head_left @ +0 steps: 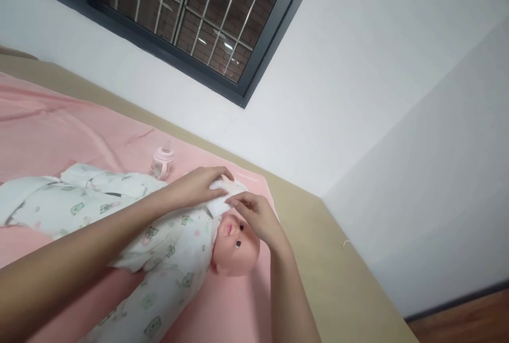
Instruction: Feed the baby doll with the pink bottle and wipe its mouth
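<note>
A baby doll lies on its back in a white outfit printed with small animals, its head toward the right. Just beside the doll's face, a piece of white cloth is between my two hands; I cannot tell whether it belongs to the outfit. My left hand curls around the cloth's far side, thumb and fingers closed on it. From the right, my right hand pinches the cloth's edge between thumb and fingers, partly covering the doll's forehead.
A pink baby bottle with a handle stands behind the doll on the pink sheet. The sheet lies over a tan surface that borders the white wall. A barred window is above.
</note>
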Demonstrator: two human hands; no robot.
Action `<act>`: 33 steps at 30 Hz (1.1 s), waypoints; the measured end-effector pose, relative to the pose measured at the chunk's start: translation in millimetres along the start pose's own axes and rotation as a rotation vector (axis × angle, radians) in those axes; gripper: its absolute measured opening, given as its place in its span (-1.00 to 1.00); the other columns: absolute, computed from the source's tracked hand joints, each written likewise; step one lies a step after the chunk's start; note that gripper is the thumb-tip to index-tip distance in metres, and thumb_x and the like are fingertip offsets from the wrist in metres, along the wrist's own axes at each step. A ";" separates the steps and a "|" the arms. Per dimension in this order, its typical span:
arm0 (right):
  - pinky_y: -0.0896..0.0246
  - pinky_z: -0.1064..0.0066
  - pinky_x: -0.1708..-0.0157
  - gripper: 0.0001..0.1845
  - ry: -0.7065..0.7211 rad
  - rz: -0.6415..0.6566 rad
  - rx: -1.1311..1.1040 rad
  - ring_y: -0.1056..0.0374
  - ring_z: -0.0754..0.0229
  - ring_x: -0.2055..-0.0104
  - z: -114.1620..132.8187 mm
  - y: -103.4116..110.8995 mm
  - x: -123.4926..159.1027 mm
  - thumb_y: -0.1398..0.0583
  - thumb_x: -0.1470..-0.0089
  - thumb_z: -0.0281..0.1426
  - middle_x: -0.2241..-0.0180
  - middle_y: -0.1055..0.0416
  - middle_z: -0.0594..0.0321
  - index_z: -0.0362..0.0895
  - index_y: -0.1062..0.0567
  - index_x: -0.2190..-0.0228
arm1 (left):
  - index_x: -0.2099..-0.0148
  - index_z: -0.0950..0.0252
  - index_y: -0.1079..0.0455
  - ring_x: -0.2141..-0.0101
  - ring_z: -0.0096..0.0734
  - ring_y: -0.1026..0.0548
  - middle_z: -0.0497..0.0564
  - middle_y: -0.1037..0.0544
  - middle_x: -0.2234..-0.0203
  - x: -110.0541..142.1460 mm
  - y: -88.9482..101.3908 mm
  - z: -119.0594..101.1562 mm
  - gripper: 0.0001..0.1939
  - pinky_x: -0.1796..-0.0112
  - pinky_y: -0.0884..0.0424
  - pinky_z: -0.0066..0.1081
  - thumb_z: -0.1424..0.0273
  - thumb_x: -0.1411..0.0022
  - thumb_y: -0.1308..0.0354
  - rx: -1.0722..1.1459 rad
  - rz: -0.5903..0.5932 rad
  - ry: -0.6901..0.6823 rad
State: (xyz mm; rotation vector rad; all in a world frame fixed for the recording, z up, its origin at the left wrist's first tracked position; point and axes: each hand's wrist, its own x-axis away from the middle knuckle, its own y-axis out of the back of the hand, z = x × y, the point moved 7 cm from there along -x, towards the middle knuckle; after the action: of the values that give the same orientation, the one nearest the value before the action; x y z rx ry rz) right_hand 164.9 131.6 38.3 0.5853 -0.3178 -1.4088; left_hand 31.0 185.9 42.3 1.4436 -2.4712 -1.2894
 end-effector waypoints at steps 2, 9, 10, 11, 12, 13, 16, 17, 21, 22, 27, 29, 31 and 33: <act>-0.26 0.36 0.13 -0.76 -0.041 -0.065 -0.023 -0.42 0.17 0.17 -12.4 9.1 -9.9 -0.20 -0.01 -0.24 0.29 -0.54 0.19 -0.14 -0.58 0.38 | -0.01 0.26 -0.34 0.11 -0.15 -0.46 0.08 -0.50 0.07 -0.8 13.8 2.5 -0.55 0.12 -0.38 -0.26 0.15 -0.13 -0.04 0.019 -0.080 0.001; -0.21 0.35 0.37 -0.77 -0.178 -0.383 -0.025 -0.29 0.25 0.49 -85.4 59.6 -42.5 -0.33 0.34 -0.29 0.58 -0.42 0.25 -0.19 -0.52 0.58 | 0.05 0.26 -0.38 0.11 -0.17 -0.47 0.07 -0.50 0.07 5.0 83.5 32.5 -0.52 0.10 -0.40 -0.25 0.04 -0.11 -0.07 0.074 -0.303 0.094; -0.19 0.35 0.38 -0.78 -0.181 -0.386 -0.026 -0.28 0.25 0.50 -92.6 62.3 -47.3 -0.33 0.38 -0.32 0.59 -0.41 0.25 -0.20 -0.51 0.59 | 0.06 0.25 -0.39 0.11 -0.18 -0.47 0.06 -0.50 0.07 6.4 92.4 37.9 -0.52 0.10 -0.40 -0.25 0.03 -0.10 -0.08 0.081 -0.323 0.104; -0.18 0.34 0.38 -0.78 -0.181 -0.387 -0.032 -0.27 0.25 0.51 -97.9 64.0 -52.5 -0.33 0.40 -0.33 0.60 -0.40 0.26 -0.20 -0.51 0.59 | 0.07 0.25 -0.40 0.11 -0.18 -0.48 0.05 -0.50 0.07 7.9 100.4 43.4 -0.52 0.11 -0.41 -0.26 0.03 -0.09 -0.09 0.088 -0.342 0.116; -0.19 0.33 0.38 -0.77 -0.179 -0.389 -0.042 -0.26 0.25 0.51 -101.6 64.9 -58.1 -0.33 0.41 -0.34 0.60 -0.39 0.27 -0.20 -0.51 0.58 | 0.08 0.25 -0.41 0.11 -0.17 -0.48 0.05 -0.50 0.07 9.3 107.3 49.0 -0.53 0.12 -0.41 -0.27 0.03 -0.09 -0.10 0.095 -0.359 0.130; -0.20 0.32 0.36 -0.75 -0.173 -0.390 -0.057 -0.27 0.25 0.50 -103.6 65.0 -64.2 -0.34 0.41 -0.33 0.59 -0.39 0.28 -0.20 -0.52 0.56 | 0.09 0.24 -0.42 0.11 -0.17 -0.48 0.04 -0.51 0.08 10.7 113.4 54.3 -0.53 0.12 -0.42 -0.27 0.03 -0.08 -0.11 0.099 -0.376 0.145; -0.27 0.30 0.25 -0.67 -0.141 -0.362 -0.140 -0.36 0.21 0.36 -102.4 58.4 -84.6 -0.33 0.34 -0.30 0.42 -0.47 0.22 -0.18 -0.55 0.42 | 0.11 0.23 -0.43 0.11 -0.17 -0.47 0.01 -0.52 0.10 14.3 125.9 66.1 -0.55 0.10 -0.41 -0.28 0.03 -0.08 -0.12 0.090 -0.419 0.176; -0.29 0.30 0.20 -0.64 -0.132 -0.340 -0.175 -0.39 0.19 0.29 -101.3 53.9 -91.3 -0.32 0.31 -0.29 0.32 -0.49 0.19 -0.17 -0.55 0.36 | 0.10 0.23 -0.44 0.11 -0.18 -0.47 0.00 -0.53 0.11 15.1 128.2 68.3 -0.56 0.09 -0.40 -0.28 0.04 -0.08 -0.12 0.082 -0.427 0.179; -0.32 0.26 0.09 -0.56 -0.161 -0.204 -0.292 -0.43 0.16 0.16 -104.3 28.9 -108.4 -0.32 0.23 -0.29 0.07 -0.45 0.14 -0.11 -0.53 0.21 | 0.10 0.21 -0.44 0.11 -0.19 -0.47 -0.02 -0.53 0.11 16.4 130.2 74.2 -0.56 0.11 -0.41 -0.30 0.03 -0.09 -0.13 0.063 -0.424 0.213; -0.32 0.24 0.09 -0.55 -0.181 -0.169 -0.311 -0.44 0.15 0.18 -107.4 22.8 -109.6 -0.32 0.23 -0.30 0.09 -0.46 0.13 -0.11 -0.52 0.20 | 0.10 0.21 -0.43 0.11 -0.18 -0.47 -0.02 -0.53 0.11 16.4 129.8 76.1 -0.56 0.12 -0.41 -0.30 0.03 -0.08 -0.13 0.060 -0.419 0.228; -0.32 0.20 0.10 -0.54 -0.251 -0.115 -0.355 -0.46 0.13 0.24 -128.2 13.3 -102.9 -0.34 0.20 -0.26 0.18 -0.50 0.08 -0.16 -0.52 0.20 | 0.09 0.25 -0.41 0.12 -0.16 -0.48 0.04 -0.52 0.11 13.1 126.6 93.0 -0.50 0.12 -0.40 -0.30 0.02 -0.03 -0.12 0.049 -0.376 0.303; -0.32 0.21 0.12 -0.56 -0.255 -0.138 -0.348 -0.46 0.14 0.25 -135.1 18.7 -97.5 -0.32 0.18 -0.23 0.17 -0.49 0.07 -0.16 -0.52 0.21 | 0.08 0.25 -0.40 0.13 -0.15 -0.49 0.06 -0.51 0.10 10.9 125.0 104.7 -0.49 0.11 -0.40 -0.29 0.02 -0.01 -0.11 0.039 -0.360 0.335; -0.32 0.25 0.13 -0.58 -0.236 -0.169 -0.330 -0.46 0.15 0.25 -139.0 26.0 -91.5 -0.31 0.16 -0.20 0.14 -0.48 0.08 -0.14 -0.52 0.23 | 0.06 0.24 -0.38 0.14 -0.13 -0.50 0.08 -0.51 0.10 8.9 123.5 119.4 -0.47 0.11 -0.39 -0.27 0.02 0.01 -0.11 0.019 -0.351 0.374; -0.31 0.27 0.15 -0.59 -0.202 -0.202 -0.303 -0.45 0.16 0.25 -140.1 33.0 -84.8 -0.29 0.15 -0.17 0.14 -0.48 0.10 -0.13 -0.51 0.24 | 0.01 0.23 -0.35 0.12 -0.10 -0.49 0.10 -0.50 0.08 7.7 121.8 135.5 -0.43 0.09 -0.38 -0.24 0.02 0.02 -0.11 -0.017 -0.340 0.421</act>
State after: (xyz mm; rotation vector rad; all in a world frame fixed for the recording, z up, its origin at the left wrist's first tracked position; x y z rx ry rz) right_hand 254.9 243.5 -47.0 0.2304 -0.2028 -1.6784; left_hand -113.0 296.9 28.6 1.9532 -2.0038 -0.9073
